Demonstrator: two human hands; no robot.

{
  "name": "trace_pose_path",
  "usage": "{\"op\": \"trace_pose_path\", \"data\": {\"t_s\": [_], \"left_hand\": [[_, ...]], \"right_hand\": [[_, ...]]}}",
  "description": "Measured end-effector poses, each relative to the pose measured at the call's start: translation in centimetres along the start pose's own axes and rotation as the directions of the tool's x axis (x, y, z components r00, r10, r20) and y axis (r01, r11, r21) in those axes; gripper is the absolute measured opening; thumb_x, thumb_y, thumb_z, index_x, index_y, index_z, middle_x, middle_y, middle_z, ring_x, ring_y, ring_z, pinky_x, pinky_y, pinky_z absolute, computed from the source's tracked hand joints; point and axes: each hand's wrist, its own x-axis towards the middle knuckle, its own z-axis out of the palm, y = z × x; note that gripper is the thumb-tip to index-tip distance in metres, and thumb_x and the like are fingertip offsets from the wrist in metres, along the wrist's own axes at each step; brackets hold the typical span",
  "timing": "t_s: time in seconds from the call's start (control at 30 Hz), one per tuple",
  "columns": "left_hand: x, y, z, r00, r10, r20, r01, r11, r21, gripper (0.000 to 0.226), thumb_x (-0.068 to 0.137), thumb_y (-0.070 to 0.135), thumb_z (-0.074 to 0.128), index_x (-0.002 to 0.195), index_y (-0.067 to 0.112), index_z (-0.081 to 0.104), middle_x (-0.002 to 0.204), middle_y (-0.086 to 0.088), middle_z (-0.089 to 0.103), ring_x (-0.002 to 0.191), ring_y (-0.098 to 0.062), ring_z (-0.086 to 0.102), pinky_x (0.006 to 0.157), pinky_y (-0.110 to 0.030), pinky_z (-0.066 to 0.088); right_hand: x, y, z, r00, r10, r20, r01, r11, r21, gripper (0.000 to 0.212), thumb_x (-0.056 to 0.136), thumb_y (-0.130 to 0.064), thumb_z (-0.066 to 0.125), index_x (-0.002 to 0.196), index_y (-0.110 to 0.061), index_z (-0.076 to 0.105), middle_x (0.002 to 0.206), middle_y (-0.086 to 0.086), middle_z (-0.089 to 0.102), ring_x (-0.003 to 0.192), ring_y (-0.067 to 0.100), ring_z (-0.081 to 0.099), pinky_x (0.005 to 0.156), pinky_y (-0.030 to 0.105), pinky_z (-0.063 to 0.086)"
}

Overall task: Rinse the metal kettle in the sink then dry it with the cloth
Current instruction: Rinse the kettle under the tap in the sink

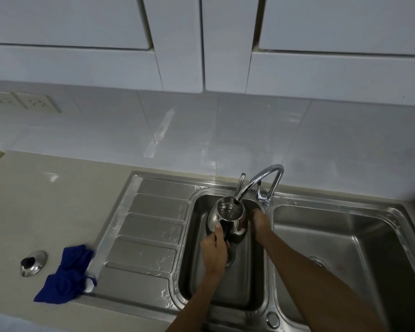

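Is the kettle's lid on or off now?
Off. The kettle shows an open mouth under the tap, and the lid lies on the counter.

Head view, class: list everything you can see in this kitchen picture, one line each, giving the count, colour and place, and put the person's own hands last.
Kettle: one, shiny metal, lid off, held over the small middle basin under the tap spout.
Tap: one, chrome, behind the basins.
Sink: one, steel, two basins, ribbed drainboard on the left.
Cloth: one, blue, crumpled on the counter at the drainboard's left edge.
Lid: one, metal with dark knob, on the counter left of the cloth.
Sockets: two, pale, on the tiled wall, upper left.
Cupboards: white, above.
Left hand: grips the kettle's dark handle.
Right hand: against the kettle's right side.
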Motion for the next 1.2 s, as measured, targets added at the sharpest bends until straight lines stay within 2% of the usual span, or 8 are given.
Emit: {"op": "trace_pose_path", "data": {"t_s": [0.1,0.2,0.3,0.43,0.53,0.63,0.93,1.2], "left_hand": [[0.1,-0.2,0.1,1.0,-0.022,-0.002,0.022,1.0,-0.014,0.055,0.104,0.032,0.047,0.052,0.014,0.056,0.047,0.002,0.056,0.043,-0.008,0.052,0.05,-0.028,0.043],[0.1,-0.4,0.3,0.999,-0.035,-0.023,0.035,0.999,-0.003,0.056,0.104,0.032,0.048,0.05,0.017,0.057,0.045,0.002,0.056,0.042,-0.008,0.052,0.052,-0.03,0.045],[0.2,-0.4,0.2,0.999,-0.043,-0.023,0.043,0.999,-0.003,0.055,0.104,0.03,0.048,0.052,0.016,0.057,0.045,0.003,0.056,0.041,-0.007,0.05,0.052,-0.029,0.044],[0.2,-0.2,-0.1,0.999,-0.052,-0.018,0.052,0.999,-0.018,0.054,0.104,0.028,0.048,0.052,0.015,0.056,0.045,0.003,0.054,0.041,-0.007,0.047,0.049,-0.026,0.04],[0.3,0.0,-0.2,0.998,-0.054,-0.025,0.054,0.998,-0.031,0.055,0.104,0.028,0.047,0.052,0.012,0.056,0.044,0.003,0.054,0.04,-0.008,0.047,0.047,-0.026,0.039],[0.5,0.2,-0.1,0.998,-0.054,-0.033,0.053,0.998,-0.03,0.055,0.104,0.03,0.048,0.053,0.012,0.056,0.043,0.003,0.054,0.04,-0.006,0.047,0.046,-0.023,0.04],[0.6,0.5,-0.3,1.0,-0.01,-0.025,0.01,1.0,-0.015,0.057,0.104,0.029,0.048,0.05,0.014,0.057,0.042,0.005,0.055,0.041,-0.004,0.051,0.048,-0.018,0.043],[0.1,0.7,-0.6,0.999,-0.032,-0.01,0.032,0.999,-0.042,0.058,0.103,0.031,0.05,0.049,0.013,0.055,0.043,0.003,0.054,0.042,-0.008,0.052,0.051,-0.026,0.044]], "right_hand": [[-2.1,-5.1,-0.6,0.946,-0.315,-0.079,0.278,0.912,-0.302,0.022,0.096,-0.014,0.049,0.106,-0.002,0.065,0.1,0.016,0.065,0.095,0.033,0.061,0.071,0.03,0.04],[-0.4,-7.3,-0.7,0.819,-0.564,0.111,0.522,0.65,-0.552,0.043,0.091,-0.007,0.055,0.133,-0.002,0.053,0.13,0.017,0.058,0.118,0.038,0.057,0.087,0.038,0.053],[2.5,-8.2,-0.6,0.782,-0.524,0.338,0.547,0.317,-0.775,0.066,0.09,-0.01,0.06,0.149,0.003,0.031,0.157,0.024,0.028,0.14,0.042,0.036,0.115,0.045,0.034],[3.3,-9.8,-0.3,0.745,-0.412,0.525,0.573,-0.01,-0.82,0.069,0.096,-0.014,0.055,0.152,0.005,0.02,0.161,0.026,0.014,0.149,0.041,0.019,0.121,0.047,0.023],[3.7,-10.0,-0.6,0.731,-0.393,0.558,0.601,-0.019,-0.799,0.049,0.089,-0.006,0.057,0.136,0.006,0.047,0.143,0.025,0.043,0.132,0.041,0.043,0.111,0.048,0.039],[4.1,-9.2,-1.1,0.696,-0.454,0.557,0.616,-0.021,-0.787,0.039,0.084,-0.003,0.057,0.122,0.008,0.057,0.13,0.026,0.053,0.125,0.043,0.048,0.106,0.048,0.041],[2.2,-5.7,-1.7,0.717,-0.514,0.471,0.531,-0.035,-0.847,0.084,0.082,-0.008,0.064,0.152,0.002,0.02,0.158,0.021,0.023,0.15,0.036,0.016,0.122,0.047,0.021],[1.5,-5.2,-2.4,0.72,-0.504,0.478,0.522,-0.061,-0.851,0.087,0.087,-0.017,0.059,0.155,0.002,0.007,0.163,0.022,0.009,0.152,0.037,0.006,0.125,0.045,0.01]]}}
